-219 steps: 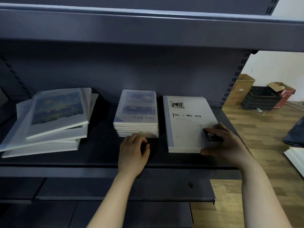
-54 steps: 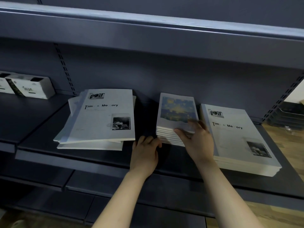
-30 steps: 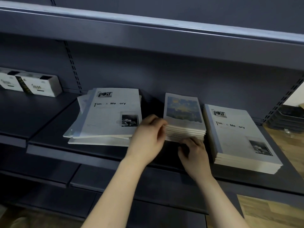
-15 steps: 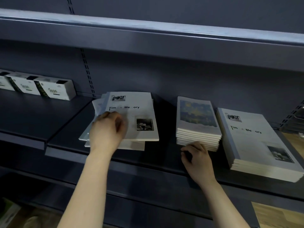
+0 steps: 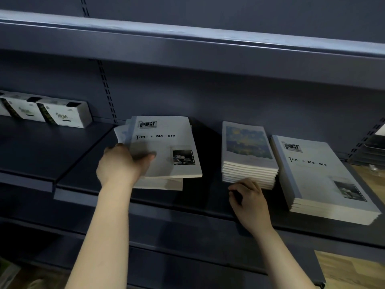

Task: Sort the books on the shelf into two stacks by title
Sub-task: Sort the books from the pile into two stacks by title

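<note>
Three groups of books lie on the dark shelf (image 5: pixel 187 201). On the left is a loose pile (image 5: pixel 158 184) topped by a white "Time & Memory" book (image 5: pixel 166 142). My left hand (image 5: pixel 120 163) grips that top book at its left edge, thumb on the cover, fingers underneath. In the middle stands a neat stack of smaller books with a blue painted cover (image 5: pixel 246 151). My right hand (image 5: pixel 249 198) rests curled on the shelf against the front of this stack, holding nothing. At the right is a tidy "Time & Memory" stack (image 5: pixel 320 176).
White boxes (image 5: pixel 60 113) with dark stripes stand at the back of the neighbouring shelf section to the left. An upper shelf (image 5: pixel 187 44) overhangs the books. A lower shelf runs below my arms. Wooden floor (image 5: pixel 354 268) shows at the lower right.
My left hand left the middle stack, moved left to the loose pile and took hold of the top "Time & Memory" book. My right hand stayed at the front of the middle stack.
</note>
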The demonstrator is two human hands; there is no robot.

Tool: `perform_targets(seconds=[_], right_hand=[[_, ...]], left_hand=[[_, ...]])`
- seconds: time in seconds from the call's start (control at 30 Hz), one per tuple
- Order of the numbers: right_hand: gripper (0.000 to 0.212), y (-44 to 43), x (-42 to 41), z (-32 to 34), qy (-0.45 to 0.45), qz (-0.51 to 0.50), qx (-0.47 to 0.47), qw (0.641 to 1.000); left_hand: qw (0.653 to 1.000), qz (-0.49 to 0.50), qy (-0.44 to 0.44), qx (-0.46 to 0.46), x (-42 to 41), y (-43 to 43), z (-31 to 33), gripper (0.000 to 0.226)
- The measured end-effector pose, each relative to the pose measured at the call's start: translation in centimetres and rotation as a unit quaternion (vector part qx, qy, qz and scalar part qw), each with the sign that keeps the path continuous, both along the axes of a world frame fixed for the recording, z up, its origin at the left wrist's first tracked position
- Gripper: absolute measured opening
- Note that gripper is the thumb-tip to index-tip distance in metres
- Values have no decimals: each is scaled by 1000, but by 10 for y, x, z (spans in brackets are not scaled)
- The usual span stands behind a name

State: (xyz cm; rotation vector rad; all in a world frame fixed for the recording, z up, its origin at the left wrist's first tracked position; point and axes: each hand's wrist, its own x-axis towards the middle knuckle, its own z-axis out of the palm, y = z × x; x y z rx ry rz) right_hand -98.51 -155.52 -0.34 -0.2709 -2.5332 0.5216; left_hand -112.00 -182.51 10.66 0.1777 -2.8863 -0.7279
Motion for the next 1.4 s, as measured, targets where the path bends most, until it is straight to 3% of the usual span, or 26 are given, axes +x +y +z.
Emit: perform_targets(seconds=[0.2, 0.4, 0.63, 0.83, 1.03, 1.2, 1.4], right_hand=[[13, 0, 1, 0, -1, 0, 3, 1000], [15, 0, 1, 0, 5, 6, 4, 1000], [14, 1, 2, 5, -7, 14, -16, 1000], [14, 5, 5, 20, -7, 35, -129, 991], [25, 20, 22, 51, 44, 2, -256, 966], [31, 46, 45, 73, 122, -53, -473, 871], [15, 83, 76, 86, 151, -69, -439, 883]], left_hand=[[999, 19, -22, 31, 1, 0, 4, 96], [993, 6, 65, 99, 6, -5, -1, 41], [950, -77, 175, 246, 26, 0, 7, 26], [910, -144, 223, 320, 40, 29, 0, 19], [857, -214, 199, 424, 57, 83, -9, 15], [817, -218, 163, 509, 74, 134, -11, 14], [811, -248, 118, 517, 101, 185, -23, 16]])
